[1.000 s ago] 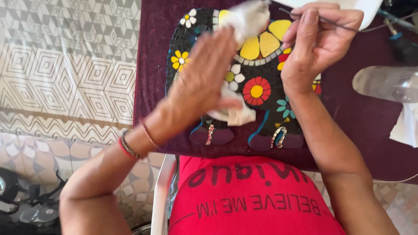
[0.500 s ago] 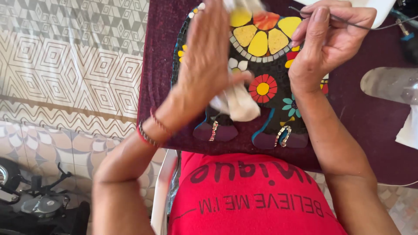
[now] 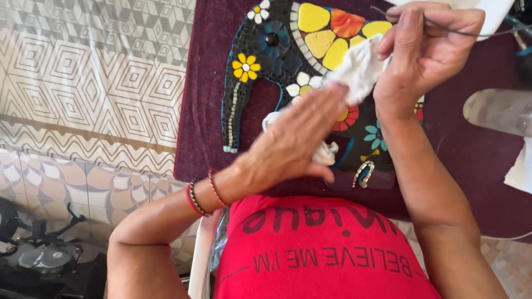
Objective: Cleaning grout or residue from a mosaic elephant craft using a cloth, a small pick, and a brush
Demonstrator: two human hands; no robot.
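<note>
A mosaic elephant (image 3: 266, 61), dark with yellow and orange ear tiles and small flowers, lies on a maroon cloth-covered table (image 3: 205, 111). My left hand (image 3: 293, 138) lies flat over its middle, pressing a white rag (image 3: 354, 69) against the tiles; the rag sticks out above and below my fingers. My right hand (image 3: 426, 50) is over the elephant's right side, fingers pinched on a thin dark tool (image 3: 443, 29) that points left and right. Beaded bracelets circle my left wrist.
A clear plastic bottle (image 3: 499, 111) lies at the table's right, with a white cloth (image 3: 521, 166) below it. Patterned tile floor (image 3: 83, 83) spreads to the left. A dark fan-like device (image 3: 39, 254) sits at the bottom left.
My left hand has slid down and right across the elephant with the rag, uncovering the head and trunk. The camera view shifted, showing more of the trunk. My right hand keeps the tool.
</note>
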